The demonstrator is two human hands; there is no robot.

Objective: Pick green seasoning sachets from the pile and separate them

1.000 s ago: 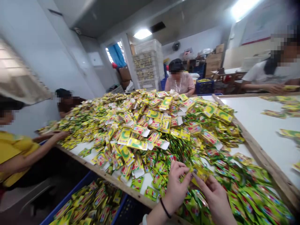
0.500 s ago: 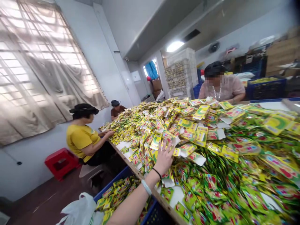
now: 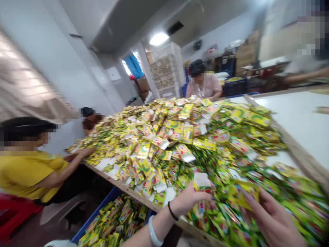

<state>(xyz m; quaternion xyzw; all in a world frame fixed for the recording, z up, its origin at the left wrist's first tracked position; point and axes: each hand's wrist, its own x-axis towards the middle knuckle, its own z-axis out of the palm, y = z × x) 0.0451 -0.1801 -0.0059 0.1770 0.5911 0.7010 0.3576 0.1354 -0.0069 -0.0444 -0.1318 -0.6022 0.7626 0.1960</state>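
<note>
My left hand [image 3: 189,199], with a black band and a pale bangle at the wrist, grips a small printed carton [image 3: 202,181] whose white flap points up. The thumb lies across the carton's front. To its right, my right hand [image 3: 275,218] pinches a yellow sachet [image 3: 240,195] between thumb and fingers, slightly blurred. Both hands are above the near part of a big heap. Green shiny sachets [image 3: 231,219] lie below and around them. Farther off, the heap is mostly yellow cartons [image 3: 144,150], several with white flaps open.
A wooden rim [image 3: 141,197] edges the white table. Below it, a blue crate [image 3: 89,212] holds more packs. One person in yellow [image 3: 33,171] sits at left; another in pink [image 3: 205,85] sits across the heap. A wooden divider [image 3: 295,140] runs along the right.
My view has swung right. My left hand has come back from the carton heap with a carton. My right hand has entered view with a yellow sachet.
</note>
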